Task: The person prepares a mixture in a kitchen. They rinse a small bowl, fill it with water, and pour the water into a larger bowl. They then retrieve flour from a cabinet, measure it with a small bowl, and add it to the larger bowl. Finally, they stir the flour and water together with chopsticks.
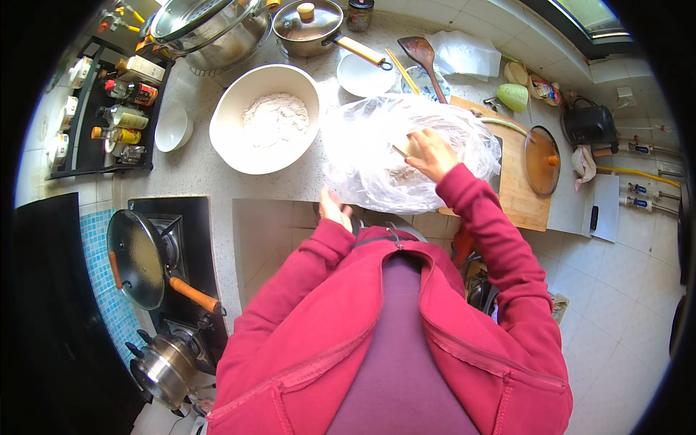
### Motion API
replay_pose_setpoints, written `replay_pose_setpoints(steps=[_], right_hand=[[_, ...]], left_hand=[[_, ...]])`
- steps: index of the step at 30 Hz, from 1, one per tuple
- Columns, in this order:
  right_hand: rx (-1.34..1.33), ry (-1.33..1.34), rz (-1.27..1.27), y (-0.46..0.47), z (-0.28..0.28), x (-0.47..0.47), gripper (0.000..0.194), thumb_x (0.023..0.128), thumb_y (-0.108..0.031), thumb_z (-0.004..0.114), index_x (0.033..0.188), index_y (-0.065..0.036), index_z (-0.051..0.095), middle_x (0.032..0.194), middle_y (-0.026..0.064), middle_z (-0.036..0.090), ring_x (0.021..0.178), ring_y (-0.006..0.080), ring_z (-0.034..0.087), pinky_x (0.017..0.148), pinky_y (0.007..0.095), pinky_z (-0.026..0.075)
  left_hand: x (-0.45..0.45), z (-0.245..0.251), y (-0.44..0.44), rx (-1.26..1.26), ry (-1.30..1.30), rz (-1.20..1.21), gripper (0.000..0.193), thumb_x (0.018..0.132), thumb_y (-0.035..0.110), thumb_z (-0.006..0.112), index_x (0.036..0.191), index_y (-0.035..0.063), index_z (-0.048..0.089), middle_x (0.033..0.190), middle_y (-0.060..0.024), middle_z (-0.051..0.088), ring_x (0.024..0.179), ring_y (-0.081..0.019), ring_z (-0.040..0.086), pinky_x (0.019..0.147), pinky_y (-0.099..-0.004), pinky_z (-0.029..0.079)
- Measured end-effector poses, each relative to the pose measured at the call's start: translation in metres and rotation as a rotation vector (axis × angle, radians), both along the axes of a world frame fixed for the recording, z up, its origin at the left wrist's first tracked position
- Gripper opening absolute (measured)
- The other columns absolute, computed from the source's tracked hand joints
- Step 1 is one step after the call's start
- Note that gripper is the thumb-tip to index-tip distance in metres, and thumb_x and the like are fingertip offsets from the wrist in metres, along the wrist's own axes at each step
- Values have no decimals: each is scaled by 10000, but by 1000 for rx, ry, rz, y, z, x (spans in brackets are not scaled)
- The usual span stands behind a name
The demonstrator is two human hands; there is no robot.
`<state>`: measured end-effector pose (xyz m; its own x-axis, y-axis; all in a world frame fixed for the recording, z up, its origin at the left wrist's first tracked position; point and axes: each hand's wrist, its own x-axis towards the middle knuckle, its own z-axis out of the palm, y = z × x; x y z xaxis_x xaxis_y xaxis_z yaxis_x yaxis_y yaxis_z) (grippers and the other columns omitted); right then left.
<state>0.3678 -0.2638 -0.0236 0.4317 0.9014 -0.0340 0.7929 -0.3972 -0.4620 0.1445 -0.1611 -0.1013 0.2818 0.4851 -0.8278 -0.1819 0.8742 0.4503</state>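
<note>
My right hand (433, 155) reaches into a clear plastic bag (359, 157) that lies wide open on the counter. Its fingers grip a small pale container (405, 147), mostly hidden by the hand. Whitish flour-like powder (402, 174) shows inside the bag below it. At the counter's front edge, by the bag's left side, my left hand (334, 209) is slightly blurred and holds nothing visible. To the left of the bag stands a large white bowl (228, 130) with a heap of white flour (275, 118) in it.
A wooden cutting board (522, 209) with a glass lid (542, 160) lies right of the bag. Behind are a white bowl (365, 76), a wooden spatula (421, 53) and a lidded saucepan (307, 46). A wok (138, 261) sits on the stove at left, its handle pointing towards me.
</note>
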Motion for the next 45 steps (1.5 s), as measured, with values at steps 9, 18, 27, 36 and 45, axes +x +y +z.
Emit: replay_pose_setpoints(steps=[9,18,27,36,45], right_hand=[[-210,-454,327,-25,-22,37,307,744,-85,609,1044,-87,545,931,151,586,915,288,579,777,370,492],[-141,-233,234,-14,-26,27,338,702,-107,661,1005,-66,519,944,161,543,880,348,571,739,425,482],[-204,-93,-113,-37,-29,30,443,701,-201,727,1061,-95,491,957,193,545,862,392,588,726,452,486],[-131,130,-322,-27,-45,-3,457,683,-283,722,1039,-45,561,962,230,603,891,401,596,797,447,479],[-53,598,-707,-26,-63,24,532,671,-396,769,1010,-25,594,810,150,629,704,219,635,668,350,504]], left_hand=[[30,-88,-58,-387,-14,-196,521,870,372,460,1305,90,410,1339,-122,466,1250,-320,414,1006,-554,308],[49,-55,-79,-428,-195,-82,651,877,538,426,1361,107,374,1396,-116,415,1301,-316,349,1048,-560,261],[68,-85,-75,-70,-329,-230,556,909,464,406,1316,84,422,1327,-129,471,1219,-316,430,1024,-500,315],[84,-79,-61,-98,-317,-255,481,904,388,435,1271,77,464,1270,-126,510,1164,-304,471,989,-454,355],[66,-87,-22,833,155,-568,409,899,312,464,1226,71,506,1213,-123,549,1108,-292,513,954,-407,395]])
